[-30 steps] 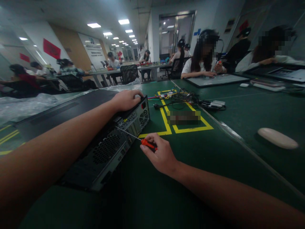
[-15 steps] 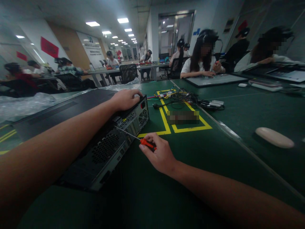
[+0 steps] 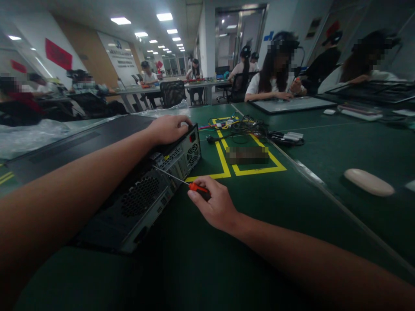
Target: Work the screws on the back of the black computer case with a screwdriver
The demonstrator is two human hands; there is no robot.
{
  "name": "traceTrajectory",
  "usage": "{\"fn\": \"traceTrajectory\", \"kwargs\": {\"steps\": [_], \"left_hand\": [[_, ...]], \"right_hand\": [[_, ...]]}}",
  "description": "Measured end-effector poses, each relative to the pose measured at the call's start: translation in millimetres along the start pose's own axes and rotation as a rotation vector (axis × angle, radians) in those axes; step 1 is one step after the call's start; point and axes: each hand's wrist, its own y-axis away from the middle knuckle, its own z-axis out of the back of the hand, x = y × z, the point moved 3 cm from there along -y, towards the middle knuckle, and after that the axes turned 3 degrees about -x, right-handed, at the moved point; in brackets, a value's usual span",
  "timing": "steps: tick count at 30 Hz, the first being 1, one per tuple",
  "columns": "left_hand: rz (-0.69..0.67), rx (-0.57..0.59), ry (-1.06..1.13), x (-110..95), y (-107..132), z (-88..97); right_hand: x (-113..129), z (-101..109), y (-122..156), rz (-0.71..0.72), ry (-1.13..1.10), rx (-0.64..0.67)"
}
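Observation:
A black desktop computer case [image 3: 106, 125] lies on its side, its metal rear panel [image 3: 155, 207] with vent holes and slots facing right. My left hand [image 3: 170, 128] rests palm down on its upper edge near the far rear corner, fingers apart; some fingertips are hidden. Held in my right hand [image 3: 215, 203] is a screwdriver [image 3: 198, 189] with an orange and black handle, gripped between thumb and fingers. Its thin shaft slants up and left, and the tip meets the rear panel near the upper edge. Any screw at the tip is too small to make out.
Beyond the case, tangled cables [image 3: 249, 127] and a blurred-out dark block [image 3: 248, 155] lie by yellow tape [image 3: 259, 171] on the green table [image 3: 311, 203]. A beige oval object [image 3: 368, 181] sits at right. Clear plastic wrap [image 3: 29, 136] is behind the case. Several people work nearby.
The view has shifted slightly. The screwdriver's handle appears turned a little in my right hand, its tip still at the rear panel. My left hand stays on the case.

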Motion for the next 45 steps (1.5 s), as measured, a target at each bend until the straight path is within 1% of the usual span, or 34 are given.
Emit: {"fn": "traceTrajectory", "kwargs": {"steps": [5, 16, 20, 24, 31, 35, 42, 45], "left_hand": [[0.012, -0.004, -0.037, -0.8, 0.0, 0.4], [0.013, -0.009, -0.007, 2.7, -2.4, -2.1], [0.024, -0.006, -0.005, 1.2, -2.0, -0.7], [0.031, 0.015, -0.014, -0.5, -1.5, 0.0], [0.015, 0.014, 0.001, 3.1, -3.8, -1.1], [0.018, 0.020, -0.007, 3.0, -3.9, -0.9], [-0.005, -0.025, -0.014, 3.5, -3.2, -2.2], [-0.007, -0.024, -0.009, 4.5, -3.8, -2.5]], "right_hand": [[1.8, -0.1, -0.6, 0.042, -0.034, -0.005], [-4.0, -3.5, 1.4, -0.048, -0.090, -0.003], [-4.0, -4.0, 0.0, -0.053, -0.116, 0.002], [-2.5, -3.0, -0.8, -0.051, -0.114, 0.005], [-3.5, -4.1, 0.5, -0.081, -0.125, 0.008], [-3.0, -3.7, -0.1, -0.061, -0.124, 0.007], [1.6, 0.2, -1.0, -0.048, -0.072, 0.010], [2.5, 0.9, -0.8, -0.042, -0.050, 0.003]]}}
